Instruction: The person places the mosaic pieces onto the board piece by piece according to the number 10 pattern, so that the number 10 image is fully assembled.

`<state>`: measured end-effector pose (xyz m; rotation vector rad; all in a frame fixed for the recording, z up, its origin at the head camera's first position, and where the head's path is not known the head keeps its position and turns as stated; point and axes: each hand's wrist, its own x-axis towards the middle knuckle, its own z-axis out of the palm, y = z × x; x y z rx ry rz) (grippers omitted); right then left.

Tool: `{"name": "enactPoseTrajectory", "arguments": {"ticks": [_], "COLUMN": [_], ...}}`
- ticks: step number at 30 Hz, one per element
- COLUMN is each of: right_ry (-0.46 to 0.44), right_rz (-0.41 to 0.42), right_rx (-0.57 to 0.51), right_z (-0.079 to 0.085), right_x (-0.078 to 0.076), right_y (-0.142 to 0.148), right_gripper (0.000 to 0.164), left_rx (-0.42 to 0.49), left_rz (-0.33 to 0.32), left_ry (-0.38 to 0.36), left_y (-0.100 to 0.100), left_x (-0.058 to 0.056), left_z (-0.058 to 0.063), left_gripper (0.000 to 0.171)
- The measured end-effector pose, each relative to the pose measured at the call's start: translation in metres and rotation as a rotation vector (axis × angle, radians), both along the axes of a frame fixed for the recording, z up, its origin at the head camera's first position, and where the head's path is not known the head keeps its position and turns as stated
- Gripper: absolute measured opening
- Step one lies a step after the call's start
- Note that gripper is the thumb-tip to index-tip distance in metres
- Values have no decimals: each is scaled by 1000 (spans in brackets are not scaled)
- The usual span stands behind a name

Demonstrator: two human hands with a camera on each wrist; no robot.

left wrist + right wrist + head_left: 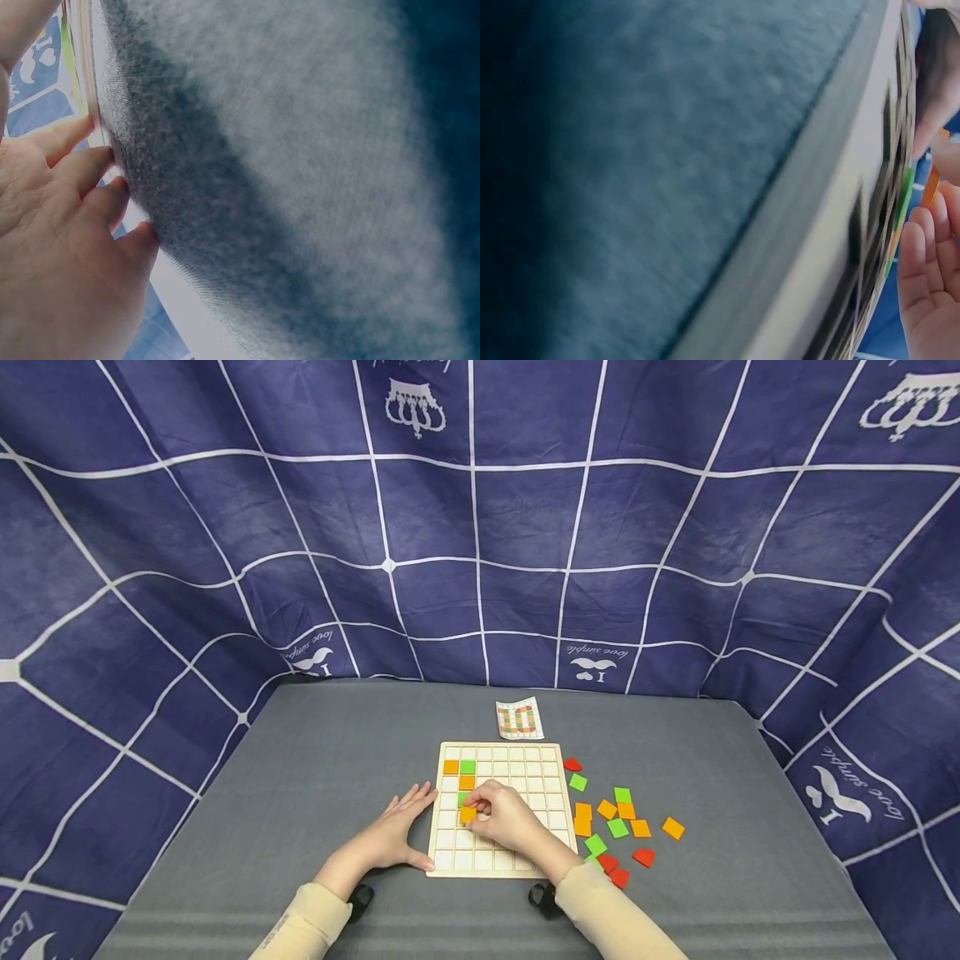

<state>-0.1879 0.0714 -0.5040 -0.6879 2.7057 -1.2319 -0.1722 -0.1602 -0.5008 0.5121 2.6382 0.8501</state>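
- Pinched between thumb and fingertips of the right hand [506, 817], nearly closed: an orange tile [468, 815], square, with no evident long axis.
- Held at the second column from the left on the gridded board [540, 777], just nearer than a partly hidden green tile [462, 798].
- Turned with edges roughly along the grid in the head view; showing as a thin, slanting strip in the right wrist view; hard to tell whether touching the board.
- Spread wide, gripping nothing: left hand [393, 835], fingertips against the board's left edge, thumb at the near left corner.
- Set farther up the grid: two orange squares [451, 767] and another green square [467, 767].
- Scattered beside the right edge, at mixed angles: loose pieces [617, 828] in orange, green and red.
- Beyond the far edge: a printed card [519, 718].
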Motion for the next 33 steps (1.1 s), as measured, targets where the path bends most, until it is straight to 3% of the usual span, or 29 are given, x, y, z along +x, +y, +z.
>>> {"name": "enactPoseTrajectory", "arguments": {"ticks": [15, 33], "right_ry": [36, 32], "right_rz": [17, 20], "right_rx": [75, 34], "right_z": [-2, 1], "right_x": [1, -3], "right_y": [-6, -5], "right_gripper": [22, 21], "left_rx": [9, 11], "left_rz": [-5, -2], "left_ry": [4, 7], "left_y": [0, 0], "left_x": [2, 1], "left_z": [0, 0], "left_gripper": [115, 115]}}
